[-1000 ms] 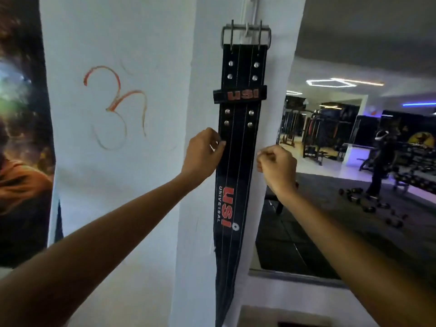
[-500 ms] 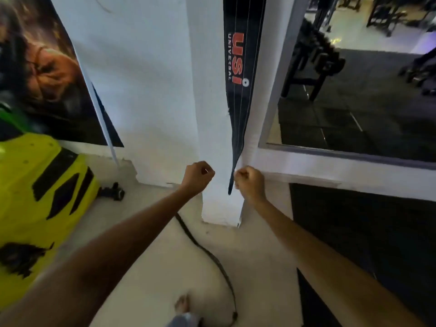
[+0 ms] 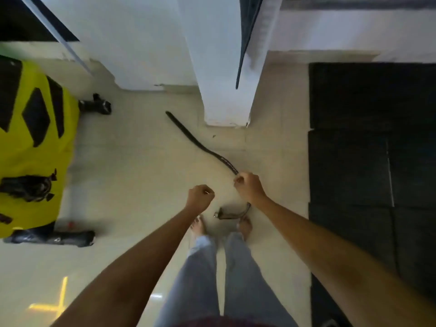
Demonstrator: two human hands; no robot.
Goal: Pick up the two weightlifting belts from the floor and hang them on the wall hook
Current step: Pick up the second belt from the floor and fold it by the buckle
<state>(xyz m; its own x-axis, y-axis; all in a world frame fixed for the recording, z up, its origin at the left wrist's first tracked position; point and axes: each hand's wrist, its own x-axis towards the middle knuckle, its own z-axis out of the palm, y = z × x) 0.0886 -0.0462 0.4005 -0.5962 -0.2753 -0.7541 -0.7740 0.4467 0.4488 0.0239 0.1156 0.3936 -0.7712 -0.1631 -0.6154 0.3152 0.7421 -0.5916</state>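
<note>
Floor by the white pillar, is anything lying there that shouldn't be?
Yes. A black weightlifting belt lies stretched across the pale floor, its buckle by the bare feet, while another belt already hangs on the pillar.

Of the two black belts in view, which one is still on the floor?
The narrow black belt lying across the pale tiles beside the white pillar; the wide black belt hangs against that pillar, its tip clear of the floor.
</note>
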